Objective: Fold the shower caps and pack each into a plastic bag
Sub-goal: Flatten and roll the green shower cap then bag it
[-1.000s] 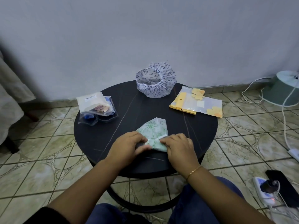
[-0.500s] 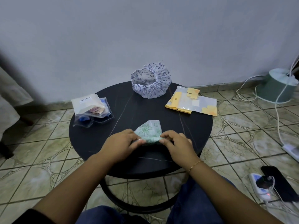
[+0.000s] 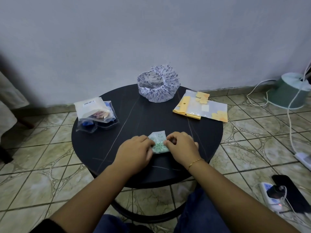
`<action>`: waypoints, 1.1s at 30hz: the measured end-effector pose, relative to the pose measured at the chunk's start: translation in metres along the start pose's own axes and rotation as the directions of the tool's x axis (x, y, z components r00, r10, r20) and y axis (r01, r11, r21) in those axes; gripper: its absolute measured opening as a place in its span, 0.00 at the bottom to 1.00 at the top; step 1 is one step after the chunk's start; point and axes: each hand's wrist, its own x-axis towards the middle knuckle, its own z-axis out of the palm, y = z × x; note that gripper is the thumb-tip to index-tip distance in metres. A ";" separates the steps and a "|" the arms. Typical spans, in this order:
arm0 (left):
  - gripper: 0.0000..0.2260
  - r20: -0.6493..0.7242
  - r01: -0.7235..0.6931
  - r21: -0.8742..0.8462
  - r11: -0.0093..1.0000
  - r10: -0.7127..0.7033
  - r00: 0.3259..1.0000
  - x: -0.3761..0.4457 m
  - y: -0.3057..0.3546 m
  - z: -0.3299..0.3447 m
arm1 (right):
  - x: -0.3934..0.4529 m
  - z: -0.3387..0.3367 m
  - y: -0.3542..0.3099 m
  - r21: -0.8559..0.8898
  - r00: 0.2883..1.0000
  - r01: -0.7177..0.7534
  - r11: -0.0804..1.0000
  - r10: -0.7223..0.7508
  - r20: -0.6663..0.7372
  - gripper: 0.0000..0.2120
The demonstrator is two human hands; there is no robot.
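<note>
A small folded green-patterned shower cap [image 3: 158, 143] lies near the front of the round black table [image 3: 104, 145]. My left hand [image 3: 134, 153] grips its left edge and my right hand [image 3: 181, 148] pinches its right edge with curled fingers. A white cap with blue print [image 3: 158, 89] stands unfolded and open at the table's far edge. Plastic bags with yellow flowers [image 3: 202, 109] lie at the right. At the left sits a pile of packed bags [image 3: 95, 113].
The table stands close to a grey wall on a tiled floor. A power strip with a plugged charger [image 3: 272, 195] and a dark phone [image 3: 291, 194] lie on the floor at right. A green round object with white cables [image 3: 291, 91] sits by the wall.
Both hands have folded the green cap smaller, so less of it shows past my fingers. The view has shifted slightly.
</note>
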 end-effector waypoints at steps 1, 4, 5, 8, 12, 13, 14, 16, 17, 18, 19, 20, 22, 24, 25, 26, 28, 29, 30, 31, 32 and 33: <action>0.19 0.010 0.024 -0.018 1.000 -0.024 1.000 -0.003 -0.001 0.001 | 0.000 -0.001 0.003 0.011 0.998 0.064 0.998 -0.064 0.010 0.11; 0.25 0.009 0.046 -0.012 0.999 -0.045 0.999 -0.009 -0.005 0.007 | 0.001 -0.011 0.012 -0.004 0.946 0.264 0.965 -0.258 0.197 0.20; 0.25 0.006 0.056 -0.015 0.998 -0.056 0.998 -0.010 -0.006 0.007 | 0.002 -0.014 0.015 -0.042 0.921 0.300 0.953 -0.278 0.274 0.24; 0.24 -0.009 0.069 -0.013 0.998 -0.069 0.998 -0.011 -0.005 0.009 | 0.009 -0.018 0.017 -0.124 0.895 0.335 0.934 -0.274 0.353 0.27; 0.29 0.034 0.112 -0.034 0.993 -0.111 0.993 -0.006 -0.005 0.005 | 0.016 -0.015 0.016 -0.155 0.913 0.314 0.937 -0.253 0.321 0.18; 0.28 0.056 0.136 -0.049 0.990 -0.133 0.990 -0.002 -0.006 0.002 | 0.017 -0.014 0.015 -0.150 0.919 0.294 0.944 -0.236 0.317 0.17; 0.27 0.068 0.150 -0.064 0.987 -0.146 0.987 0.002 -0.007 0.000 | 0.018 -0.013 0.014 -0.142 0.926 0.269 0.953 -0.215 0.311 0.17; 0.26 0.051 0.140 -0.073 0.988 -0.136 0.989 0.009 -0.008 -0.003 | 0.020 -0.011 0.009 -0.125 0.942 0.206 0.970 -0.163 0.292 0.17; 0.25 0.043 0.130 -0.046 0.990 -0.128 0.991 0.013 -0.008 -0.003 | 0.021 -0.010 0.005 -0.121 0.949 0.175 0.977 -0.135 0.284 0.17; 0.23 0.027 0.128 0.004 0.992 -0.129 0.991 0.015 -0.009 -0.002 | 0.022 -0.009 0.001 -0.124 0.955 0.145 0.982 -0.106 0.278 0.17; 0.20 -0.015 0.134 0.066 0.989 -0.133 0.991 0.016 -0.010 0.000 | 0.024 -0.007 -0.004 -0.133 0.959 0.117 0.984 -0.078 0.271 0.19; 0.18 -0.066 0.141 0.112 0.984 -0.134 0.989 0.016 -0.008 0.003 | 0.025 -0.005 -0.008 -0.145 0.963 0.092 0.985 -0.051 0.263 0.20; 0.18 -0.104 0.121 0.123 0.985 -0.108 0.989 0.012 -0.003 0.008 | 0.030 -0.002 -0.014 -0.180 0.969 0.045 0.983 0.001 0.246 0.21; 0.23 -0.060 0.074 0.086 0.994 -0.069 0.996 0.006 0.000 0.014 | 0.035 0.001 -0.020 -0.229 0.971 0.003 0.974 0.052 0.233 0.22; 0.27 0.003 0.077 0.060 0.995 -0.077 0.997 0.003 0.002 0.014 | 0.036 0.003 -0.023 -0.250 0.973 -0.017 0.968 0.074 0.220 0.23; 0.31 0.073 0.094 0.037 0.995 -0.097 0.993 0.001 0.004 0.014 | 0.037 0.006 -0.025 -0.264 0.976 -0.039 0.964 0.093 0.195 0.24; 0.36 0.170 0.135 0.016 0.991 -0.136 0.976 0.001 0.001 0.015 | 0.034 0.012 -0.027 -0.243 0.991 -0.074 0.967 0.099 0.094 0.23; 0.37 0.191 0.144 0.018 0.989 -0.145 0.971 0.002 0.000 0.016 | 0.031 0.015 -0.027 -0.213 0.997 -0.069 0.975 0.076 0.026 0.21; 0.38 0.209 0.148 0.019 0.989 -0.149 0.967 0.004 -0.001 0.016 | 0.027 0.016 -0.026 -0.189 0.999 -0.034 0.981 0.027 -0.038 0.21; 0.38 0.221 0.155 0.012 0.988 -0.154 0.963 0.005 -0.001 0.016 | 0.022 0.018 -0.025 -0.183 0.996 0.035 0.982 -0.050 -0.077 0.22; 0.38 0.232 0.161 0.003 0.987 -0.157 0.960 0.006 -0.002 0.017 | 0.017 0.019 -0.024 -0.192 0.987 0.128 0.973 -0.145 -0.074 0.25; 0.39 0.239 0.164 -0.008 0.986 -0.157 0.958 0.006 -0.002 0.017 | 0.013 0.020 -0.024 -0.199 0.971 0.229 0.953 -0.239 -0.028 0.28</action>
